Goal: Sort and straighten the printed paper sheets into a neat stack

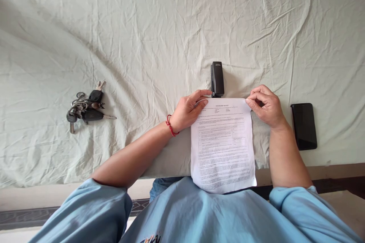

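Observation:
Printed paper [222, 148] hangs over the table's near edge, its lower end reaching my shirt. My left hand [189, 110] grips the upper left corner, thumb on top, with a forefinger stretched toward the stapler. Pinched between the thumb and fingers of my right hand [265, 104] is the upper right corner. A black stapler [218, 79] lies just beyond the paper's top edge, its near end close to my left fingertip. Whether the paper is one sheet or several, I cannot tell.
To the left lies a bunch of keys [89, 108] on rings. A black phone [303, 126] rests to the right of my right forearm. A wrinkled pale green cloth [159, 38] covers the table, whose near edge runs in front of my body.

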A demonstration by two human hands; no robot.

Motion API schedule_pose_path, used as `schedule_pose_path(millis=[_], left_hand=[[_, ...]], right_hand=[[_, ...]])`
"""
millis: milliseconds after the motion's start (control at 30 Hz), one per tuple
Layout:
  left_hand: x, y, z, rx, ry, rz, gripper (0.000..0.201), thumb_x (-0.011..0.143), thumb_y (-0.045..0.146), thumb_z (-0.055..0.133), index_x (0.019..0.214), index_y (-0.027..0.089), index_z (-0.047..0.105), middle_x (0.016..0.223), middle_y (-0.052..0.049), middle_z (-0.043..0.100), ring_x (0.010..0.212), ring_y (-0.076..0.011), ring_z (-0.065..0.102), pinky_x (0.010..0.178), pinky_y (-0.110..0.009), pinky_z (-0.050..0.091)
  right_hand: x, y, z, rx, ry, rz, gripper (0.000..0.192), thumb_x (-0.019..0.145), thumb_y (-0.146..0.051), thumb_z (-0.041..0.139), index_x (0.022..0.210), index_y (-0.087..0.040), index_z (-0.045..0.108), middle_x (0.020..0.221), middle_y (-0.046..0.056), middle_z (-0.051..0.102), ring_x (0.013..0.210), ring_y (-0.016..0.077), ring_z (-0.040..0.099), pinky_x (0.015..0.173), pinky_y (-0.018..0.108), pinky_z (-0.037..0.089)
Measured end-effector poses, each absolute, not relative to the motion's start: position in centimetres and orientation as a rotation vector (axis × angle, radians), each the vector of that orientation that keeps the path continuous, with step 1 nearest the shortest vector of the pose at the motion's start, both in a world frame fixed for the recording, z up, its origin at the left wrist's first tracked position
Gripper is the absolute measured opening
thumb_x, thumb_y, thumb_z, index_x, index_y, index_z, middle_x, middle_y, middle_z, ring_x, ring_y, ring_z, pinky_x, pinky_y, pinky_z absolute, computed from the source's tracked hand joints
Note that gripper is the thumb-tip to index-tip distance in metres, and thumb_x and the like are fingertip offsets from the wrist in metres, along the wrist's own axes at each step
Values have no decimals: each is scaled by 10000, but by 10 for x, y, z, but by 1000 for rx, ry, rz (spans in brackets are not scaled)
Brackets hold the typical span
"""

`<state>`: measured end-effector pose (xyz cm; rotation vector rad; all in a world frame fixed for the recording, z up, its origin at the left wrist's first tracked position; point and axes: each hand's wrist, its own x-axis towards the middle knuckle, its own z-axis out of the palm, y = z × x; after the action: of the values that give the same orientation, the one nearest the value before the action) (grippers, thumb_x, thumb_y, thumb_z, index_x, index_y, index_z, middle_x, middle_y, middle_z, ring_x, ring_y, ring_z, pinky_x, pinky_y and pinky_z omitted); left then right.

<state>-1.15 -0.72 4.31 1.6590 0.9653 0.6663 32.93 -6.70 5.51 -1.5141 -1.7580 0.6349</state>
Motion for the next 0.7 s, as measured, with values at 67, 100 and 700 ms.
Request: schedule_pose_path(millis=[67, 100, 700], left_hand=[[-12, -8, 43, 1660, 962, 660, 450, 1153, 474, 609, 1421, 173, 810, 1126, -83, 940, 896, -175, 803, 867, -301, 635], [-12, -8, 44, 1664, 958, 658, 444, 1155, 470, 603, 1408, 173, 816, 1152, -87, 941, 931, -181, 822, 876, -299, 642], [-13, -6, 37, 1538, 902, 743, 549, 1040, 489, 827, 1494, 189, 762, 903, -9, 744, 792, -162, 660, 747, -291, 559]], right_hand=[[329, -67, 51, -1524, -1793, 574, 175, 1029, -294, 778, 858, -274, 810, 962, 40, 694, 707, 166, 592, 600, 365, 479], [328, -67, 49, -1529, -1818, 527, 181, 1033, -277, 760, 857, -269, 799, 966, 44, 694, 725, 175, 611, 617, 370, 506], [317, -66, 42, -1380, -1842, 471, 192, 1144, -463, 779, 1033, -335, 868, 950, 35, 857, 1055, 299, 773, 970, 516, 653]])
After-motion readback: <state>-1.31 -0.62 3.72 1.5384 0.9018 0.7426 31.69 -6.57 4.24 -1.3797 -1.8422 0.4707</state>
